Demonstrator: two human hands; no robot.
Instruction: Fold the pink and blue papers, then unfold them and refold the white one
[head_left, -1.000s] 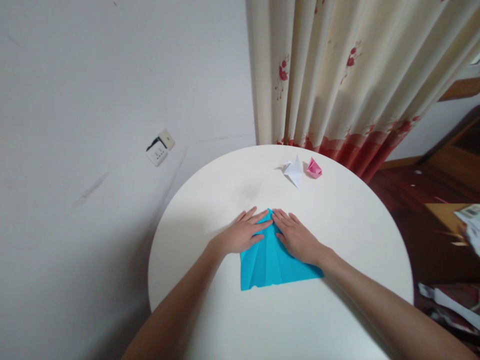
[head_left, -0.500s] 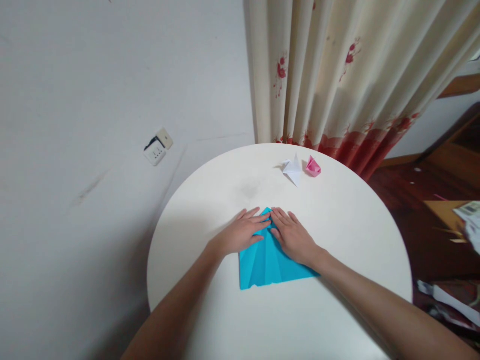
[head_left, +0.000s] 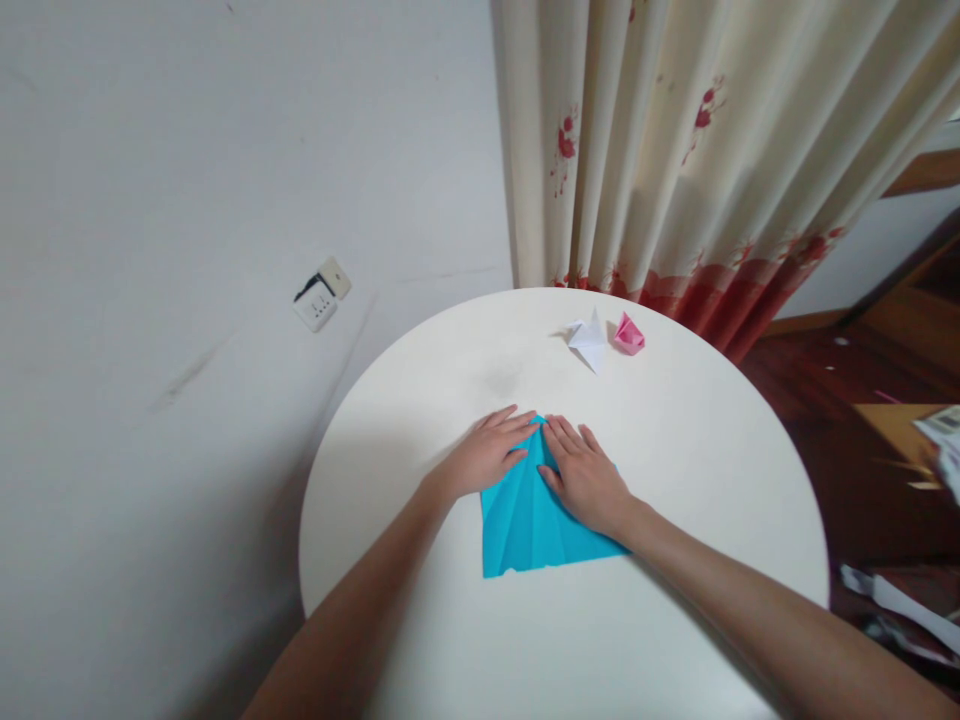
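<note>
Blue origami paper [head_left: 534,525] lies flat at the middle of the round white table [head_left: 697,440]. The left hand [head_left: 489,455] has slid slightly outward, so more paper shows; the right hand [head_left: 589,480] stays. Both hands press it with flat, spread fingers, fingertips nearly meeting at its top point.
</note>
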